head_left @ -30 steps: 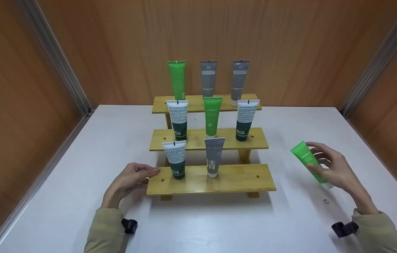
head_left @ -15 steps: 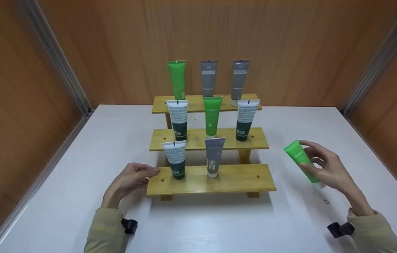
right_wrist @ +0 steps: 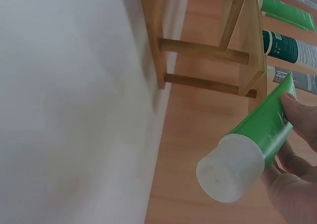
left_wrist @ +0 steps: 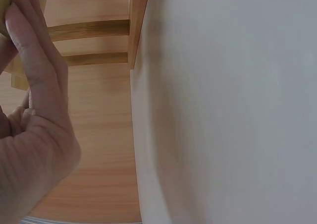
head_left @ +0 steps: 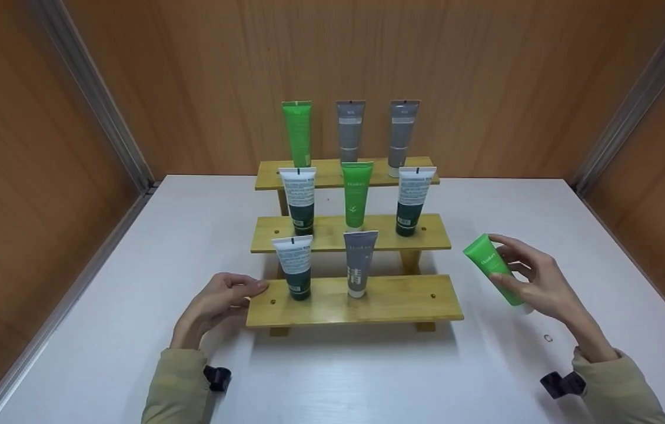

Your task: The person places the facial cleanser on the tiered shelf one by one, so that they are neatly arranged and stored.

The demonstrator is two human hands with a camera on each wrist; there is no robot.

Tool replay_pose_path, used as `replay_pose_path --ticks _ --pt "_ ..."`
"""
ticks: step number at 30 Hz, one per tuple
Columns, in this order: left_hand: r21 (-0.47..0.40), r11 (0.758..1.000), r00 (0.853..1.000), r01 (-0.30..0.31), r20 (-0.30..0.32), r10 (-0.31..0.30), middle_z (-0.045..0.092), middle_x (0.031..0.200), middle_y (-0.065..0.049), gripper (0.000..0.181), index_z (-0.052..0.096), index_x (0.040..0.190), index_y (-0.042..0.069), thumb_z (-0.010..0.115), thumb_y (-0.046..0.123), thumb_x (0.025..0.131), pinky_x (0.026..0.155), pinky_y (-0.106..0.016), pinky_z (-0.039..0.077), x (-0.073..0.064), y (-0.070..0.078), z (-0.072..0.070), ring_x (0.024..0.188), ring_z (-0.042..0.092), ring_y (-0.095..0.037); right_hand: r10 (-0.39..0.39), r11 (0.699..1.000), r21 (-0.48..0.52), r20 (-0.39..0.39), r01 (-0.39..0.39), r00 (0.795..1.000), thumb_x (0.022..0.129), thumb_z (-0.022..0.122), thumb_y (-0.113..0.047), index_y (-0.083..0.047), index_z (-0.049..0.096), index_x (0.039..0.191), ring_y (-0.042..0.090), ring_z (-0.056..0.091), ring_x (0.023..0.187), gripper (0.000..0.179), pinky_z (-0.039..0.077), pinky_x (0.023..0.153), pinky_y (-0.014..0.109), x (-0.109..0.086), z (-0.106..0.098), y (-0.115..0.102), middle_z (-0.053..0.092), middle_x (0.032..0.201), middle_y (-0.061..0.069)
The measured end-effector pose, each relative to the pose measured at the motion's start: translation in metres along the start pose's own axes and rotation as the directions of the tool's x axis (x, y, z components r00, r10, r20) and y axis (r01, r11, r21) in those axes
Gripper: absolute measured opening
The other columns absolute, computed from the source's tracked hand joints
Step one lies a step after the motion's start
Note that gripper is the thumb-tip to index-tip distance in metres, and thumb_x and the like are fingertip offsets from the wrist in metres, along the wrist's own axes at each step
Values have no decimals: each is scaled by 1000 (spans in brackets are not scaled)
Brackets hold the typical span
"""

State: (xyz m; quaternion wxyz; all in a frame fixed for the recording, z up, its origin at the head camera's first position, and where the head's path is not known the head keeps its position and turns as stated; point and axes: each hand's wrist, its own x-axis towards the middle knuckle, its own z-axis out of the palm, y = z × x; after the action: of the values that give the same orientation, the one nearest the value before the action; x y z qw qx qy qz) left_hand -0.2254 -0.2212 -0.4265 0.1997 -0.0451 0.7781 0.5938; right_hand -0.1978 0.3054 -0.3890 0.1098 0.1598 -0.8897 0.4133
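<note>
Off the right side of the stepped wooden display stand (head_left: 397,303), my right hand (head_left: 541,282) holds a green squeeze tube (head_left: 486,259) between thumb and fingers. The tube leans, its crimped end up and to the left; in the right wrist view its white cap (right_wrist: 230,168) points down toward the table. My left hand (head_left: 215,300) pinches the left end of the stand's lowest shelf, thumb on top and fingers below. On that shelf stand a white and dark-green tube (head_left: 295,268) at left and a grey tube (head_left: 359,265) in the middle.
The middle shelf bears a green tube (head_left: 356,197) between two white and dark-green tubes (head_left: 298,200). On the top shelf are a green tube (head_left: 298,132) and two grey ones (head_left: 350,129). A small ring mark (head_left: 548,338) shows on the white table (head_left: 332,377). Wooden panels surround it.
My right hand has moved left toward the stand, carrying the green tube. The left hand and the tubes on the shelves have stayed in place.
</note>
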Motion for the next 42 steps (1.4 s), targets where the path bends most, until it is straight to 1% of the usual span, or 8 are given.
replay_pose_path --ticks 7,12,15,20,28,32,35,42 --pt "-9 1000 1000 7 -5 -7 73 93 0 42 72 111 -2 77 34 90 69 -25 57 0 0 0 76 66 -11 -22 999 30 4 22 1000 84 77 3 -2 52 143 -5 59 95 64 48 86 7 2 4 -4 65 111 13" --pt "-6 1000 1000 6 0 -6 74 94 -1 46 70 114 -3 76 36 90 70 -25 58 -1 0 0 77 68 -11 -38 996 76 -5 38 999 83 77 4 -1 52 143 -1 61 95 65 50 86 9 3 5 -9 65 108 3" --pt "-4 1000 1000 6 -2 -6 74 93 0 46 71 113 -2 76 37 90 70 -25 57 -2 2 0 76 67 -11 -34 996 84 -5 34 999 84 77 3 -2 52 144 -2 61 96 65 50 87 8 2 5 -13 64 109 -2" --pt "-2 1000 1000 -3 5 3 74 94 -1 45 70 113 -2 76 37 90 70 -25 57 -2 2 0 76 68 -12 -23 995 94 -4 23 1000 85 77 3 -2 51 144 -3 60 97 65 49 89 8 2 6 -20 62 110 -4" --pt "-5 1000 1000 -9 4 9 74 93 0 46 71 114 -3 76 36 90 68 -25 57 -2 1 1 75 67 -11 -51 988 148 -17 53 999 84 76 4 -1 51 143 -2 60 100 64 49 91 8 0 9 -30 62 111 -13" --pt "-5 1000 1000 -4 7 4 74 94 0 48 70 116 -2 76 38 90 69 -25 58 -2 1 1 76 67 -12 -52 983 173 -34 57 998 84 76 5 0 51 143 -1 61 102 65 49 92 8 -1 11 -35 62 112 -15" --pt "-2 1000 1000 3 -2 -3 74 93 0 49 71 116 -2 76 38 90 68 -25 57 -2 1 1 76 67 -12 -46 981 186 -43 54 998 84 76 6 -1 51 144 -1 61 103 65 49 92 8 0 12 -40 62 113 -15" --pt "-9 1000 1000 -15 3 15 75 93 0 47 70 114 -4 76 36 90 69 -25 58 -2 0 1 76 69 -11 -57 968 240 -71 72 996 82 75 11 3 51 141 0 62 103 65 52 91 11 1 15 -46 63 113 -14"
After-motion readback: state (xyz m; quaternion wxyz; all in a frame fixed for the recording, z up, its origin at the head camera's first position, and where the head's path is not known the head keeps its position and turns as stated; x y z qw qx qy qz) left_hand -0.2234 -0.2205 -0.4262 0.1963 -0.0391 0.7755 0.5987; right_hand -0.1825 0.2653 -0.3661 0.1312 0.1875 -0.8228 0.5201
